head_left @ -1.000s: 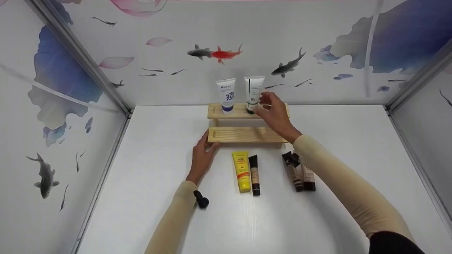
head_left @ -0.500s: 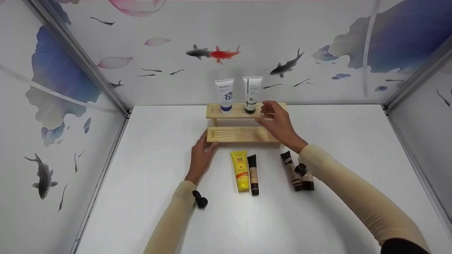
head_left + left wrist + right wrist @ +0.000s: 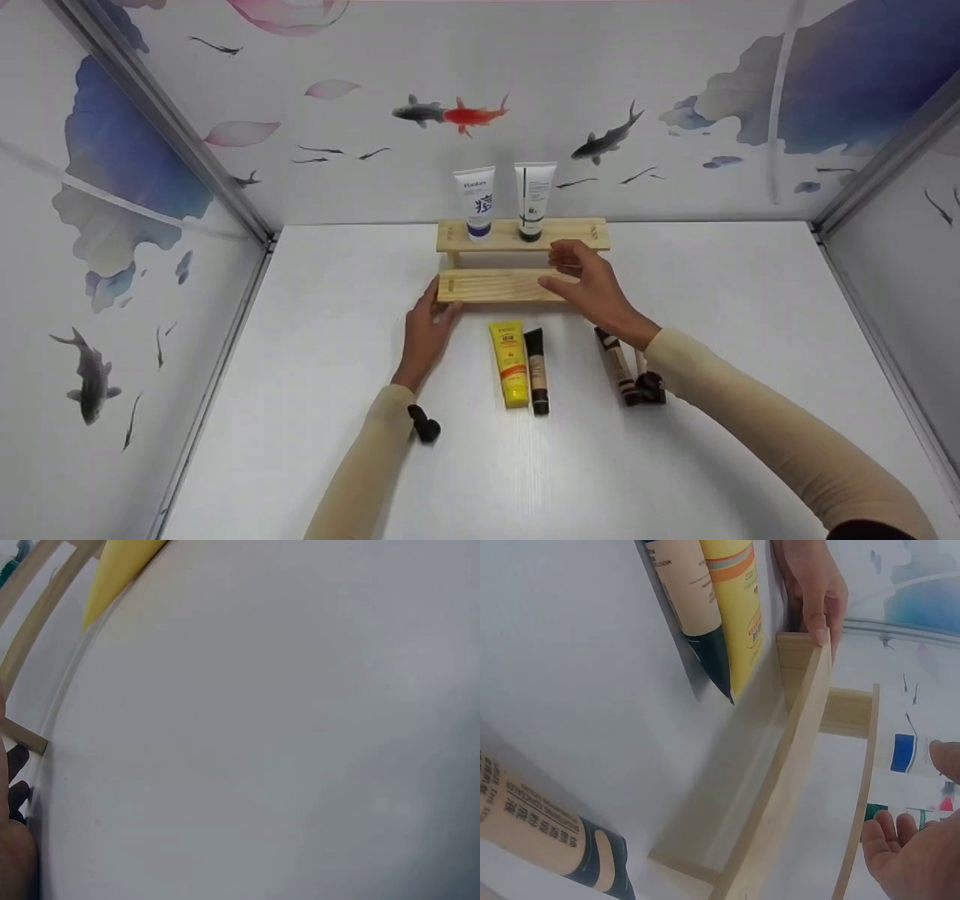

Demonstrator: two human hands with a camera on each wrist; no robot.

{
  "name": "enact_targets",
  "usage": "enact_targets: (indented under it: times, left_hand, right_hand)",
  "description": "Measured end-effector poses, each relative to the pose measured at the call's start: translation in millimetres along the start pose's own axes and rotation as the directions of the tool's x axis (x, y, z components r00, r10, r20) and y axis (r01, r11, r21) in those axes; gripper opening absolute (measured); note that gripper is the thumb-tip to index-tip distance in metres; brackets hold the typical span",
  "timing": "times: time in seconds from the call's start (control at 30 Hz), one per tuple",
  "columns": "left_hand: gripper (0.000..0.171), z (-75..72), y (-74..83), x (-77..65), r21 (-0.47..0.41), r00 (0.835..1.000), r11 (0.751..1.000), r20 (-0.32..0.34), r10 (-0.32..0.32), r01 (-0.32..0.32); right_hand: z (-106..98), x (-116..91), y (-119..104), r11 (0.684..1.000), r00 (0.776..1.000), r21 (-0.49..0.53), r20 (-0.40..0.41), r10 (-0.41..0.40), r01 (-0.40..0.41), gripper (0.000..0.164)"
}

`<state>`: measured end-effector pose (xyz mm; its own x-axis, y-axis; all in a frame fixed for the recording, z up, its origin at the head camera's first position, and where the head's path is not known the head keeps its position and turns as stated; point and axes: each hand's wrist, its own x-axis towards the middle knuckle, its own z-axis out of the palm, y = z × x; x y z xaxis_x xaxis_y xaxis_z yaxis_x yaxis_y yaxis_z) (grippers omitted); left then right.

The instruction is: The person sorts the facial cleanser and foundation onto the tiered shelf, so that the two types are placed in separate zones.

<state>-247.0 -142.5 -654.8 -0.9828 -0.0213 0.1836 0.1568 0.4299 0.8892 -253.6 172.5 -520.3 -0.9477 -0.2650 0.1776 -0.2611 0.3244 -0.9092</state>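
My left hand [image 3: 425, 341] grips the left end of a two-step wooden rack [image 3: 487, 286], thumb at the front edge of the lower step; the right wrist view shows that thumb [image 3: 821, 634] on the wood. Over the right part of the lower step is my right hand [image 3: 596, 292], fingers loosely bent and holding nothing. Two white squeeze tubes stand cap-down on the upper step: a blue-printed one [image 3: 476, 199] at left, and a green-striped tube with a dark green cap [image 3: 534, 195] to its right. Only the left hand's edge [image 3: 15, 855] shows in the left wrist view.
In front of the rack lie a yellow tube [image 3: 510, 364] and a slim beige-and-black tube [image 3: 537, 371], side by side. Two brownish tubes, one dark-striped [image 3: 619, 367], lie further right, partly covered by my right wrist and its camera. Printed wall panels enclose the white table [image 3: 330, 300].
My right hand has drawn away from the green-striped tube, down and toward me, leaving it standing on the upper step. The left hand keeps its grip on the rack.
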Motion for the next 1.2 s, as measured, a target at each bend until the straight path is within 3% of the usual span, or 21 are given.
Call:
enact_targets:
  times: [0.37, 0.7, 1.03, 1.2]
  left_hand:
    - [0.08, 0.3, -1.3, 0.4, -0.006, 1.0, 1.0, 0.013, -0.016, 0.016]
    - [0.08, 0.8, -1.1, 1.0, -0.001, 1.0, 1.0, 0.014, -0.008, 0.008]
    - [0.08, -0.4, -2.1, -0.1, -0.032, 1.0, 0.999, 0.025, -0.003, 0.004]
    - [0.081, 0.6, -1.6, -0.1, 0.007, 1.0, 1.0, 0.014, -0.013, 0.012]
  right_hand:
    - [9.6, -20.9, 4.8, 1.0, 0.998, 0.01, 0.063, -0.017, 0.017, 0.055]
    - [18.8, -34.5, 10.2, 0.998, 0.993, -0.052, 0.111, 0.025, -0.02, 0.06]
    - [29.2, -47.6, 25.7, 0.998, 0.98, -0.051, 0.197, -0.026, 0.037, 0.059]
    - [36.3, -51.7, 30.2, 0.996, 0.972, -0.089, 0.235, 0.001, 0.02, 0.059]
